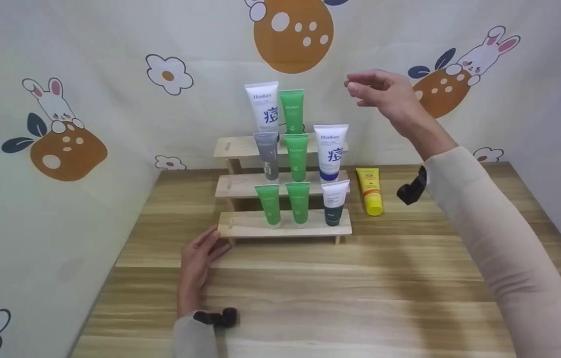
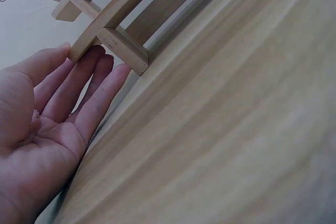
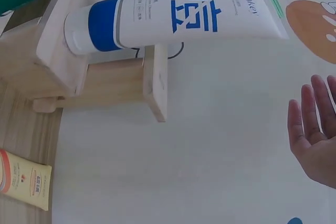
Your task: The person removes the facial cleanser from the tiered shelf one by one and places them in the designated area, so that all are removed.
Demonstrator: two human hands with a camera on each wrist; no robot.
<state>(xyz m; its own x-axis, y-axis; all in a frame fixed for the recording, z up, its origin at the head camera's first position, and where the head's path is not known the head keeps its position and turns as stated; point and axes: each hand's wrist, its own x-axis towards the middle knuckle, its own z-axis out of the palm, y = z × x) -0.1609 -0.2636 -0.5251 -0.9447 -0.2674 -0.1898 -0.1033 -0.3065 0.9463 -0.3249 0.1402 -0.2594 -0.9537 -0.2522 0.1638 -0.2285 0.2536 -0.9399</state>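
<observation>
A three-tier wooden display stand [image 1: 285, 229] carries upright squeeze tubes. My left hand [image 1: 200, 258] pinches the left end of its lowest shelf, thumb at the edge and fingers beneath, as the left wrist view shows. My right hand [image 1: 384, 94] is raised in the air to the right of the top tier, holding nothing, its fingers loosely bent. Nearest to it are a green tube [image 1: 292, 112] on the top shelf and a white tube with a blue cap [image 1: 331, 151] on the middle one. A larger white tube [image 1: 263, 107] stands at the top left.
On the middle shelf are a grey tube [image 1: 267, 156] and a green tube [image 1: 297, 158]. Below stand two green tubes and a white and dark green tube [image 1: 333, 203]. A yellow tube [image 1: 370, 191] lies on the wooden table [image 1: 310, 298]. A printed cloth [image 1: 200, 40] hangs behind.
</observation>
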